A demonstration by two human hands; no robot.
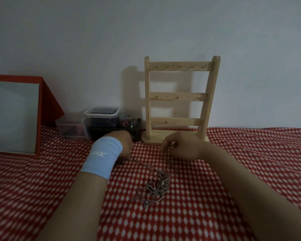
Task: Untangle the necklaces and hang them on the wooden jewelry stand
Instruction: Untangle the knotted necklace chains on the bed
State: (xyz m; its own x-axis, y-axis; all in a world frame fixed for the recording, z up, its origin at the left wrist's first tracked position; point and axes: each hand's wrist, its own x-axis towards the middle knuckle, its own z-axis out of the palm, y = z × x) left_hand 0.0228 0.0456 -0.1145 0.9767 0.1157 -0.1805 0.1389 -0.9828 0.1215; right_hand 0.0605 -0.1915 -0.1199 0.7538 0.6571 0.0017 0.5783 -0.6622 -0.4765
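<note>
A tangle of silver necklaces [155,187] lies on the red-and-white patterned cloth between my forearms. One chain runs up and left from the tangle to my left hand [126,145], which wears a light blue wristband and holds that chain's end under its fingers. My right hand [178,147] hovers just in front of the stand's base, with its fingers curled and thumb against forefinger; I see nothing in it. The wooden jewelry stand [178,97] stands upright against the wall, with three hook rails, all bare.
Clear plastic boxes [102,117] and a small jar of coloured bits [128,119] sit left of the stand, behind my left hand. A red-framed mirror [15,115] leans at the far left. A grey wall closes off the back.
</note>
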